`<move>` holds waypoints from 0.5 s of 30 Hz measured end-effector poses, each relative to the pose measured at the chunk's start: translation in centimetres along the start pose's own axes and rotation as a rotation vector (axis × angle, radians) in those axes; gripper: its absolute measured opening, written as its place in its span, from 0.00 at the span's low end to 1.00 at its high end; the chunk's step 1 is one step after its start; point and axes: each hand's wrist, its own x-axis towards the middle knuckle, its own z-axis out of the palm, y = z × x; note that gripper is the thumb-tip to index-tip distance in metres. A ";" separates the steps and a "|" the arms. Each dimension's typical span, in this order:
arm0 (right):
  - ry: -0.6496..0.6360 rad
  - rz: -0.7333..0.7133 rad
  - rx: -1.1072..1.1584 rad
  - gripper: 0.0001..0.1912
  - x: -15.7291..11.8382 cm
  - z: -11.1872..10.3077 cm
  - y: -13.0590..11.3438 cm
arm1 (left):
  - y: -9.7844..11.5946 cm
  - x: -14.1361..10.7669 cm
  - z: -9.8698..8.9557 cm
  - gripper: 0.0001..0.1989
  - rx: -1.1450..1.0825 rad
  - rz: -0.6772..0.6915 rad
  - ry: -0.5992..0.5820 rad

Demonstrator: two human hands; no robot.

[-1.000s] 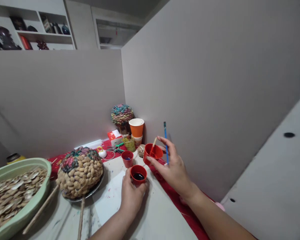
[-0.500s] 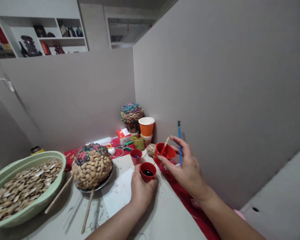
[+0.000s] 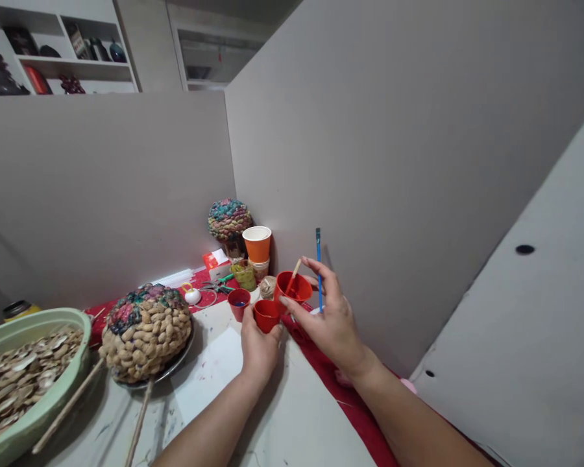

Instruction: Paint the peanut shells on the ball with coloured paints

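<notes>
My left hand [image 3: 260,350] is wrapped round a small red cup [image 3: 267,318]; the dark liquid in it no longer shows. My right hand [image 3: 333,314] grips another red cup [image 3: 286,295] by its rim, with a wooden stick [image 3: 296,271] leaning inside. A blue paintbrush [image 3: 319,259] stands bristles up between the right hand's fingers. The two cups overlap in view, the right one slightly higher; whether they touch I cannot tell. Just left of them, a third red cup [image 3: 239,305] with dark bluish liquid stands on the table.
On the left, a peanut-covered dome [image 3: 148,334], partly painted, rests in a metal dish beside a green basin [image 3: 85,337] of shells. Behind are a painted dome [image 3: 230,219], orange paper cup [image 3: 257,245], glass [image 3: 244,275], pliers [image 3: 219,285] and twine [image 3: 268,287]. A grey partition [image 3: 394,162] bounds the right.
The view has turned right, shifting things leftward. My hands have come closer together, bringing the two held cups together. The left cup looks tipped, its dark liquid gone from sight.
</notes>
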 end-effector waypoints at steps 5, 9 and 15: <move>0.029 -0.004 -0.001 0.34 0.2 -0.1 0.0 | -0.2 0.4 0.1 0.19 -0.050 -0.003 -0.035; 0.020 -0.004 -0.009 0.34 0.3 -0.1 -0.1 | -0.5 0.8 0.4 0.19 -0.072 0.003 -0.061; -0.031 -0.001 0.001 0.34 0.1 0.0 -0.3 | -0.4 1.2 0.5 0.20 -0.105 0.016 -0.064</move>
